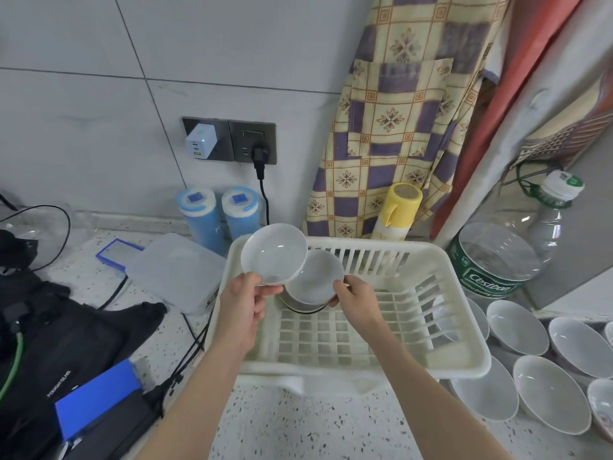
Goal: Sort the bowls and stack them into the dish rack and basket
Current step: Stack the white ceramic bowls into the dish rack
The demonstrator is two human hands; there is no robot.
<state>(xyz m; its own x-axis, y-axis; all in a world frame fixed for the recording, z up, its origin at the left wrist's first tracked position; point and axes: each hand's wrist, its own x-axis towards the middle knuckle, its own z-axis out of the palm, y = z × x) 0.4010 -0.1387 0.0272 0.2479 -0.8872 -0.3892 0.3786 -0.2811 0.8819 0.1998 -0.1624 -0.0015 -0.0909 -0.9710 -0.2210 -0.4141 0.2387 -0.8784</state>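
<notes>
A cream plastic dish basket (457, 356) stands on the speckled counter. My left hand (243, 302) pinches the rim of a small white bowl (273, 257), tilted above the basket's far left corner. My right hand (356, 302) grips the rim of a second white bowl (315, 277), which sits on top of a short stack of bowls (300, 307) inside the basket's far left corner. Several more white bowls (517, 322) lie on the counter to the right of the basket.
A clear plastic lidded box (175, 270) lies left of the basket, with black bags and cables (66, 327) further left. Two blue canisters (199, 217), a yellow-capped bottle (396, 210) and a large water jug (497, 260) stand behind. A patterned apron hangs on the wall.
</notes>
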